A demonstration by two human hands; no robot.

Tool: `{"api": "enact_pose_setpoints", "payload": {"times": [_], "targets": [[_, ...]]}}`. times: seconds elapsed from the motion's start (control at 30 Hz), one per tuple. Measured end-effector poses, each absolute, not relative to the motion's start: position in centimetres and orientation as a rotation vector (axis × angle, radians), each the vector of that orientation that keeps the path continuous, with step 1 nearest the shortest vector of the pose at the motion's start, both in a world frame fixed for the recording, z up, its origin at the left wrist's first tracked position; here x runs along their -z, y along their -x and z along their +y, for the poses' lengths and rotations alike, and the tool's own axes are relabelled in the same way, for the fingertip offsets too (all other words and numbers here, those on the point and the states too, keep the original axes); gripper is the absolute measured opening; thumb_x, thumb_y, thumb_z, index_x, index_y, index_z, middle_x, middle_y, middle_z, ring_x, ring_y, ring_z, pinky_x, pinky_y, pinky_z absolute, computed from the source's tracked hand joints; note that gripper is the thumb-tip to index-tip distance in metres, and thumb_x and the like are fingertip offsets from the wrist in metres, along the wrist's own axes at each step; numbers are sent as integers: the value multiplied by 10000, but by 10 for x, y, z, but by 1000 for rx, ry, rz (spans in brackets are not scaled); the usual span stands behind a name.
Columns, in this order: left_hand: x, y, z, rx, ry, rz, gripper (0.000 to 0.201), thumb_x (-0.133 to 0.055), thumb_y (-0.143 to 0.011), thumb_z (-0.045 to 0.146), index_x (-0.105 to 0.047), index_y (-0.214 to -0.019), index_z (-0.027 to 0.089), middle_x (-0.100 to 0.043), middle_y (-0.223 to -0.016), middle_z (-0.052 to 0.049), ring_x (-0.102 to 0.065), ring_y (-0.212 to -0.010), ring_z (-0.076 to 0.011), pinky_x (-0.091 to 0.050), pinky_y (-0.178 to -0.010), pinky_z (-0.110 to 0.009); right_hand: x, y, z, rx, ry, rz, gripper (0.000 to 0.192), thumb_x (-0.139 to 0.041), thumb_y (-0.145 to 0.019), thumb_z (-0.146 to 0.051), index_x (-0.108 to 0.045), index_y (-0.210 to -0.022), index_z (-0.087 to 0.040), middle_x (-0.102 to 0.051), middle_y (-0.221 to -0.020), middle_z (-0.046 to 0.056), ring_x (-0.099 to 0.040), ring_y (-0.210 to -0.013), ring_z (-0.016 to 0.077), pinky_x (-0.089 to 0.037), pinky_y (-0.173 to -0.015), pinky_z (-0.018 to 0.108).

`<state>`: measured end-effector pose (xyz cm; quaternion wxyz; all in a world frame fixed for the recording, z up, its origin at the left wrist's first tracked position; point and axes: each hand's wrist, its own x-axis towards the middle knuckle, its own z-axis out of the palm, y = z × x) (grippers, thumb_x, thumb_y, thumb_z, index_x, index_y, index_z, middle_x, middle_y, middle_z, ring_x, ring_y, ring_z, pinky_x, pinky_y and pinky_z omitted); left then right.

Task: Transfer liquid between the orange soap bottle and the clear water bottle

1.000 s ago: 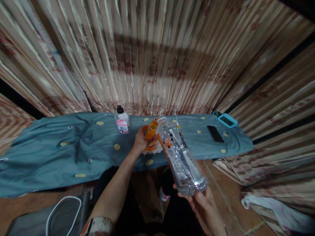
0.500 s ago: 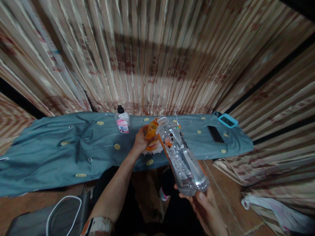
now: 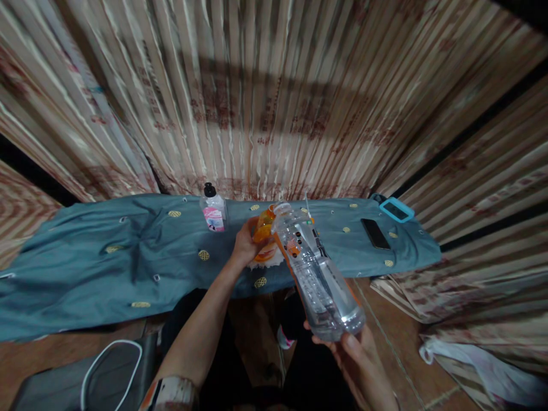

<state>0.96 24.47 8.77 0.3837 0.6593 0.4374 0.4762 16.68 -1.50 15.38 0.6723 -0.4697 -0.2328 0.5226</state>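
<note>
My left hand [image 3: 246, 244] is wrapped round an orange translucent bottle [image 3: 264, 225], which stands on a white cloth [image 3: 272, 261] at the front of the covered table. In my right hand [image 3: 353, 354] is a large clear plastic bottle [image 3: 314, 274] with an orange and silver label, gripped by its base. It is tilted, its neck pointing up and left, close to the top of the orange bottle. I cannot tell whether the two necks touch. The neck of the clear bottle hides part of the orange one.
A clear bottle with a black cap and pink label [image 3: 214, 211] stands left of my hands. To the right lie a black phone [image 3: 375, 234] and a blue-framed device [image 3: 397, 210]. A patterned curtain [image 3: 257, 103] hangs behind the teal tablecloth [image 3: 162, 268]. A grey stool [image 3: 98, 371] stands lower left.
</note>
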Motion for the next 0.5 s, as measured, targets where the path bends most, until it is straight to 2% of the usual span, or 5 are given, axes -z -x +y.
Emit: {"api": "enact_pose_setpoints", "payload": {"times": [0.27, 0.5], "targets": [[-88, -10, 244, -1222, -1651, 1098, 541, -797, -633, 382, -609, -1104, 195, -713, -1128, -77, -671, -1044, -250, -504, -973, -401, -150, -171, -17, -1175, 1053, -550, 485, -858, -732, -411, -710, -1180, -299, -846, -995, 47, -786, -770, 200, -634, -707, 267], [-90, -10, 243, -1221, -1657, 1069, 558, -782, -649, 405, -599, -1123, 177, -722, -1106, -75, -678, -1021, -247, -511, -953, -386, -147, -172, -18, -1164, 1057, -522, 516, -873, -712, -384, -700, -1186, -276, -841, -996, 63, -789, -757, 239, -638, -680, 323]]}}
